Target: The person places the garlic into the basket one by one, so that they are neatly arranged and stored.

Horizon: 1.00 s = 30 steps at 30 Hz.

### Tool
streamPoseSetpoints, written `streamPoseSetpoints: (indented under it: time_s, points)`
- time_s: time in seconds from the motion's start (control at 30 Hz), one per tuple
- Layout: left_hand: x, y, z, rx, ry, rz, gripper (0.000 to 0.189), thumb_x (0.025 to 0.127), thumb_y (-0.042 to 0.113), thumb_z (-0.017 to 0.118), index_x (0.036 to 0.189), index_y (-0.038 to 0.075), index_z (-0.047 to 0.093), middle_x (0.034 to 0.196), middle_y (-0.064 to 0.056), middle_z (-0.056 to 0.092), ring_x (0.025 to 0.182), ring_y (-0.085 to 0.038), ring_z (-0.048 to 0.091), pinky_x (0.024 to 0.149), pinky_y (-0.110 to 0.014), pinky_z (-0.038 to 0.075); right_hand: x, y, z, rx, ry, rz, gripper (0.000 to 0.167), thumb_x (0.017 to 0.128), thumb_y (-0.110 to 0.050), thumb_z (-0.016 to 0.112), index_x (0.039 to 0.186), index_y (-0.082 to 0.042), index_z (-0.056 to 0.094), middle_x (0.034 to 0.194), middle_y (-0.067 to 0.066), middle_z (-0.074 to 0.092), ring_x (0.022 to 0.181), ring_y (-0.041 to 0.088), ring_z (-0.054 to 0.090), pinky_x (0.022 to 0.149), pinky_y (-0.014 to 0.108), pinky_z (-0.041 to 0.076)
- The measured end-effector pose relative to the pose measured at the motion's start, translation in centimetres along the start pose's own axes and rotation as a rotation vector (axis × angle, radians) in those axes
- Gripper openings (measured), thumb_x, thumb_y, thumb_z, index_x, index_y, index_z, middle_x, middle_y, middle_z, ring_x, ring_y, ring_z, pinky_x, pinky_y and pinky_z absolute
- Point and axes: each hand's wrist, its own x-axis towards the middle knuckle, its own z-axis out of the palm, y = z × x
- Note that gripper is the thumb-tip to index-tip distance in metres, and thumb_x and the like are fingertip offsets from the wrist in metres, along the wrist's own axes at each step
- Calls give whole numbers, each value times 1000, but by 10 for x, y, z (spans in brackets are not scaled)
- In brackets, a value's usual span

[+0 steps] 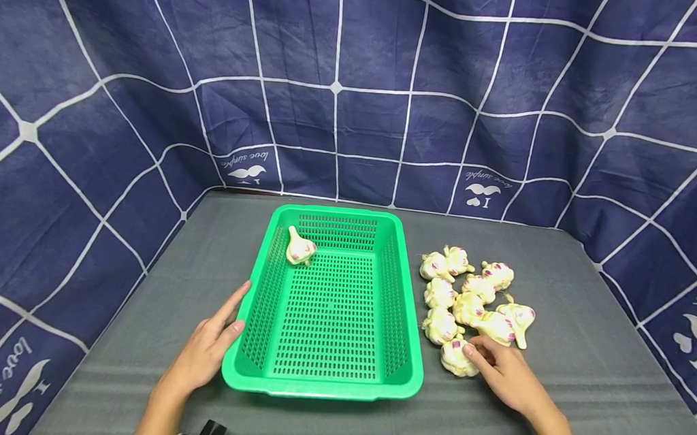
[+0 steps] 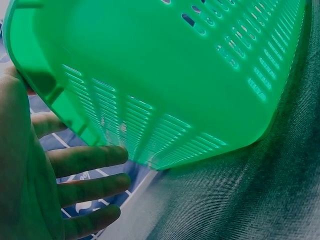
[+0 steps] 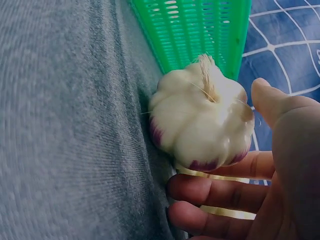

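A green plastic basket (image 1: 325,388) with slotted sides stands on the grey cloth, one garlic bulb (image 1: 300,248) in its far left corner. My left hand (image 1: 208,346) rests at the basket's left rim, thumb and forefinger touching it; in the left wrist view its other fingers (image 2: 90,192) spread loosely beside the slotted wall. At the near end of a garlic group, my right hand (image 1: 505,373) is around the nearest garlic bulb (image 3: 200,120). Its fingers (image 3: 215,192) lie behind that bulb, while the thumb tip seems slightly apart from it. The bulb sits on the cloth.
Several more garlic bulbs (image 1: 469,307) lie bunched to the right of the basket. Grey cloth (image 1: 319,434) covers the table. Behind and at both sides hangs a dark blue curtain (image 1: 368,123) with white grid lines.
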Motion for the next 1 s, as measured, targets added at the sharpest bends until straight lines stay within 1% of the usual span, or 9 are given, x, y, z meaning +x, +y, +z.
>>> streamPoseSetpoints:
  time_s: [0.13, 0.27, 0.4, 0.6, 0.73, 0.87, 1.0]
  points:
    - [0, 0, 0, 5, -2, -2, 58, 102, 7, 48, 157, 19, 32, 131, -24, 59, 120, -28, 55, 99, -6, 29, 0, -1, 3, -3, 15, -16, 18, 99, -29, 62, 103, -13, 69, 66, -13, 49, 58, 1, 44, 54, 24, 38]
    - [0, 0, 0, 6, -2, -3, 58, 102, 7, 48, 156, 19, 32, 131, -23, 59, 119, -28, 56, 98, -6, 30, 0, -2, 4, 10, 32, -29, 16, 97, -27, 65, 101, -12, 69, 66, -14, 50, 59, 1, 45, 54, 24, 39]
    - [0, 0, 0, 1, -4, -3, 58, 102, 7, 48, 156, 19, 32, 132, -24, 58, 119, -31, 56, 99, -7, 30, 0, -2, 3, 27, 30, -16, 19, 96, -27, 66, 103, -10, 70, 68, -14, 54, 61, 0, 49, 55, 24, 41]
    - [0, 0, 0, 4, -4, -8, 58, 102, 7, 48, 157, 19, 32, 135, -25, 55, 118, -36, 56, 99, -6, 29, -1, -1, 2, 48, 18, 2, 22, 95, -27, 67, 105, -8, 70, 67, -14, 56, 61, 0, 50, 55, 24, 42]
    - [0, 0, 0, 4, -4, -6, 58, 102, 7, 48, 157, 19, 32, 134, -24, 56, 119, -34, 55, 99, -7, 29, -2, -1, 1, 89, 6, 12, 22, 94, -26, 69, 105, -7, 70, 68, -13, 58, 62, 0, 52, 56, 24, 44]
    - [1, 0, 0, -1, -4, -1, 58, 102, 6, 48, 156, 18, 32, 133, -24, 57, 120, -30, 54, 100, -7, 29, -3, 0, 0, 126, -4, 26, 21, 92, -25, 72, 104, -9, 70, 67, -13, 57, 61, 1, 52, 54, 24, 43]
    - [1, 0, 0, -4, -6, -2, 58, 102, 6, 47, 157, 19, 32, 134, -24, 57, 120, -29, 54, 99, -7, 30, -5, 0, -2, 170, -22, 17, 20, 90, -23, 74, 104, -9, 70, 66, -12, 56, 59, 2, 51, 52, 24, 43]
